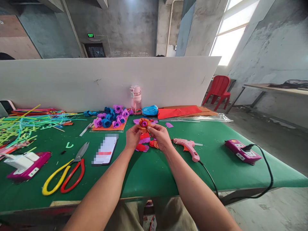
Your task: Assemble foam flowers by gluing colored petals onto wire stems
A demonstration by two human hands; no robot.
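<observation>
The person holds an orange flower with a pink-purple middle (144, 123) up in front of the body, above the green table (141, 179). The left hand (132, 138) pinches its left edge and the right hand (160, 135) pinches its right edge; on both, the fingers are closed on the flower with thumb and fingertips together. Loose red and purple petals (144, 138) lie on the table below, between the hands. Just right of the right hand is a pink glue gun (189, 146), its nozzle end toward that hand. On the left lie a phone (106, 150) and open scissors (74, 166) with one yellow and one red handle. Beyond them, purple and blue flowers (112, 117) sit in a cluster on orange sheets, near a pink bottle (136, 100) standing upright by the white board (72, 80).
</observation>
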